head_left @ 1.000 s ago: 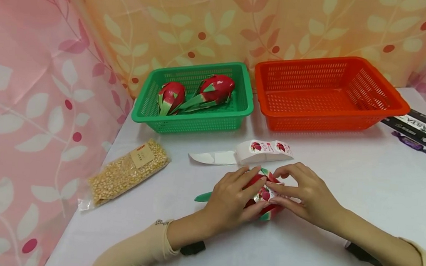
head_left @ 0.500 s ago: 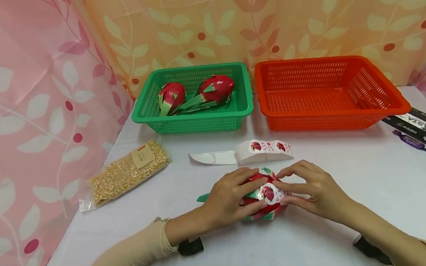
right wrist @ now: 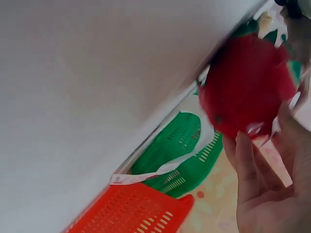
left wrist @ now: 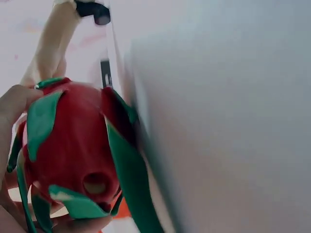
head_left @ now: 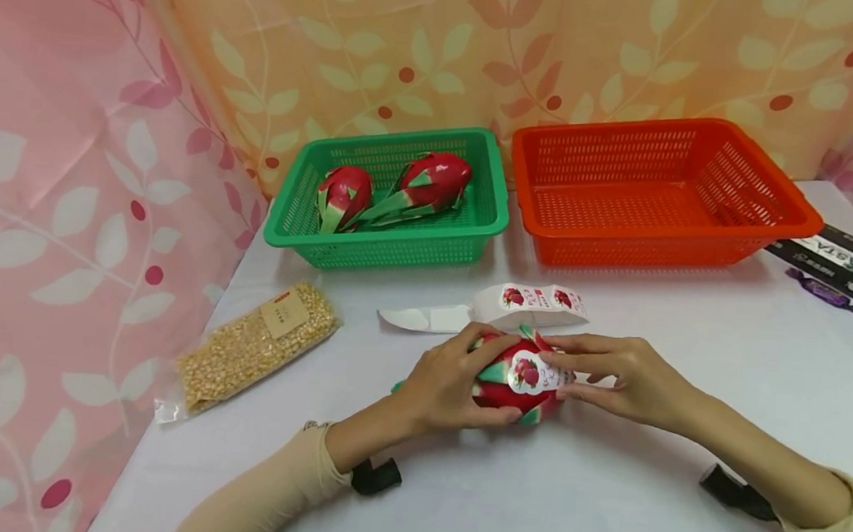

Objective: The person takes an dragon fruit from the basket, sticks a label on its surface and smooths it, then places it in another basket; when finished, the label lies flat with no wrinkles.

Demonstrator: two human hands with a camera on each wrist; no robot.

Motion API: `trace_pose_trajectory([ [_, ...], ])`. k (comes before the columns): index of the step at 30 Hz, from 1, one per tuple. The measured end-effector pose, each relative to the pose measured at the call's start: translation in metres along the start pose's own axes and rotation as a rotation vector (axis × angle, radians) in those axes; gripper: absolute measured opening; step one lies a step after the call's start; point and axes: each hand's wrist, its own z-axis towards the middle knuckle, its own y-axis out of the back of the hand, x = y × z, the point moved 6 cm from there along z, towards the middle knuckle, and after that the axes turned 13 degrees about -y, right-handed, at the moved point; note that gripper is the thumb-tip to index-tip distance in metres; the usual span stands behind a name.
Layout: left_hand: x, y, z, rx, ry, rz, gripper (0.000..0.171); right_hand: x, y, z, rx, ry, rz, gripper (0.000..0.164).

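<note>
A red dragon fruit (head_left: 495,395) with green scales lies on the white table between both hands. On its upper side is a white label (head_left: 531,373) printed with a dragon fruit picture. My left hand (head_left: 447,380) grips the fruit from the left, fingers over the top and thumb along the near side. My right hand (head_left: 624,378) holds the right end, its fingertips at the label's right edge. In the left wrist view the fruit (left wrist: 80,131) shows its stem-end hole. Seen from the right wrist, thumb and fingers stand against the fruit (right wrist: 248,87).
Behind the hands lies a strip of labels (head_left: 524,305). Two dragon fruits (head_left: 433,179) lie in a green basket (head_left: 390,255); a red basket (head_left: 646,241) stands beside it. A bag of yellow grains (head_left: 262,349) is at left, a black pasta box (head_left: 847,270) and purple candy (head_left: 823,290) at right.
The left fingers and thumb have moved off the label and round the fruit. The fruit has shifted slightly away from the body. More of the label shows now.
</note>
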Motion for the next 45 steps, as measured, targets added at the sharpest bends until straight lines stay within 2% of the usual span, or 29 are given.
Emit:
trace_pose_trajectory([
  [4,0.027,0.004,0.009,-0.016,0.023,-0.023,0.073,-0.015,-0.003,0.016,-0.02,-0.06,-0.065,0.049],
  [6,0.038,0.004,0.012,0.008,0.046,-0.044,0.073,-0.021,-0.004,0.023,-0.03,-0.102,-0.093,0.05],
  [9,0.046,0.006,0.013,0.043,0.078,-0.05,0.077,-0.026,-0.007,0.03,-0.056,-0.162,-0.129,0.049],
  [11,0.045,0.009,0.015,0.023,0.062,-0.021,0.078,-0.027,-0.008,0.033,-0.081,-0.19,-0.137,0.046],
  [13,0.039,0.014,0.017,-0.048,0.009,0.01,0.072,-0.025,-0.008,0.035,-0.097,-0.194,-0.134,0.044],
  [16,0.028,0.021,0.022,-0.169,-0.096,0.056,0.052,-0.022,-0.01,0.037,-0.101,-0.162,-0.122,0.041],
  [18,0.024,0.023,0.024,-0.218,-0.125,0.051,0.039,-0.022,-0.011,0.038,-0.087,-0.149,-0.102,0.04],
  [23,0.025,0.018,0.024,-0.205,-0.09,0.009,0.032,-0.03,-0.01,0.036,-0.063,-0.181,-0.03,0.04],
  [28,0.026,0.014,0.023,-0.207,-0.099,-0.025,0.032,-0.035,-0.01,0.032,-0.06,-0.196,0.027,0.039],
  [32,0.028,0.015,0.023,-0.22,-0.105,-0.032,0.032,-0.035,-0.01,0.034,-0.065,-0.229,0.017,0.036],
  [38,0.026,0.015,0.026,-0.184,-0.122,-0.003,0.031,-0.042,-0.005,0.034,-0.026,-0.364,0.008,0.031],
  [42,0.023,0.012,0.029,-0.13,-0.151,0.083,0.029,-0.057,-0.007,0.032,0.051,-0.551,0.087,0.032],
  [45,0.021,0.011,0.031,-0.116,-0.163,0.116,0.03,-0.065,-0.011,0.03,0.107,-0.709,0.127,0.039],
])
